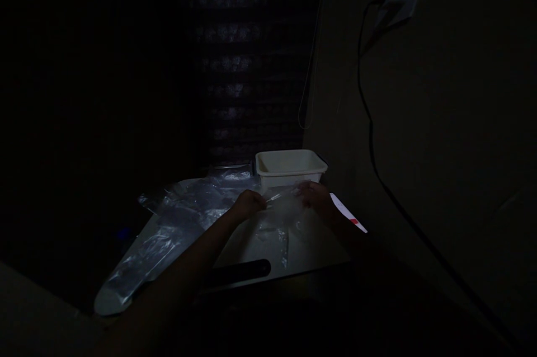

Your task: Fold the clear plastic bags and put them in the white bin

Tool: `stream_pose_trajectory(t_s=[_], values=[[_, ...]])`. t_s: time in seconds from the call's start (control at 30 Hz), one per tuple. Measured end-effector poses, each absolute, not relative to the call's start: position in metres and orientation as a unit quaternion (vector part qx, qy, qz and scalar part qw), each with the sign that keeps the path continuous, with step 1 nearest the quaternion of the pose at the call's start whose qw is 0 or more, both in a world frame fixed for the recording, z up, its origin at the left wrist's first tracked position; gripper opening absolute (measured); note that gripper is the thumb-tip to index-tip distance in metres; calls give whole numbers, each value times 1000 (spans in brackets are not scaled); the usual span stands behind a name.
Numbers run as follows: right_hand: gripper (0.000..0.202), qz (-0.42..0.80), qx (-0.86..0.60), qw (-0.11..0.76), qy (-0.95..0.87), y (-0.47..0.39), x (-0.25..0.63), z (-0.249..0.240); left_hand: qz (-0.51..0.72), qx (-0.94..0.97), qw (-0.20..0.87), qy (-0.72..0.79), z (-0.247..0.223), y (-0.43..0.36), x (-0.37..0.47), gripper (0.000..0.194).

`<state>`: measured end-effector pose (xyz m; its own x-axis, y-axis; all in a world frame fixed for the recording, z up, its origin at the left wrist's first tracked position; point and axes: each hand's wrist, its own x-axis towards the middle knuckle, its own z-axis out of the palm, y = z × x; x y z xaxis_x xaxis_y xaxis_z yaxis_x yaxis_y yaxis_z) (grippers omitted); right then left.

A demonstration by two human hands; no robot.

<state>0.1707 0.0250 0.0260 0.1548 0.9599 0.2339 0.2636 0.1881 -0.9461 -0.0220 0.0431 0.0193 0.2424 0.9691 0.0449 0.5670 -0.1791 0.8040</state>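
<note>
In dim light, a clear plastic bag point(285, 206) is stretched between my two hands, over the pale table point(310, 250). My left hand point(250, 203) is closed on the bag's left edge. On its other side, my right hand point(312, 195) grips the bag near its upper right corner. Several more clear plastic bags point(168, 234) lie spread and overlapping on the left part of the table. Just behind my hands stands a white plastic bin point(289, 164), whose front is partly covered by the bag and my right hand.
A dark oblong object point(241, 272) lies at the table's front edge. Right of my right hand is a white item with a red mark point(348, 214). A black cable point(371, 139) runs down the right wall from an outlet point(396, 7). Blinds point(230, 63) hang behind.
</note>
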Motion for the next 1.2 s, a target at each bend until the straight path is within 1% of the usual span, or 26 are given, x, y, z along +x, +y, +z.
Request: stream_pose_trajectory(t_s=[0.1,0.23,0.37,0.5,0.6,0.67,0.73,0.83,0.93,1.0,1.13,1.2], values=[[20,301,-570,510,-569,27,170,24,243,739,308,547,16,44,-24,4],[24,202,-575,510,-607,29,170,21,184,761,271,561,17,42,-24,6],[26,120,-577,497,-637,27,170,21,182,755,265,571,21,39,-24,7],[29,101,-574,531,-615,27,174,24,193,738,259,593,22,38,-25,8],[30,98,-575,549,-599,30,180,24,237,696,277,619,22,38,-25,9],[28,106,-575,563,-584,31,185,27,285,652,312,630,24,37,-25,9],[25,121,-558,596,-564,29,188,34,354,606,361,615,29,36,-24,8],[23,141,-508,652,-545,16,188,58,482,556,428,525,40,34,-23,2],[24,192,-464,669,-547,-4,184,85,559,539,460,430,47,32,-28,9],[25,245,-459,644,-561,-16,182,96,563,541,473,408,46,32,-34,13],[25,350,-479,487,-642,-27,182,89,484,597,468,436,33,33,-49,18],[23,369,-472,437,-671,-25,186,76,436,630,442,465,26,34,-56,18]])
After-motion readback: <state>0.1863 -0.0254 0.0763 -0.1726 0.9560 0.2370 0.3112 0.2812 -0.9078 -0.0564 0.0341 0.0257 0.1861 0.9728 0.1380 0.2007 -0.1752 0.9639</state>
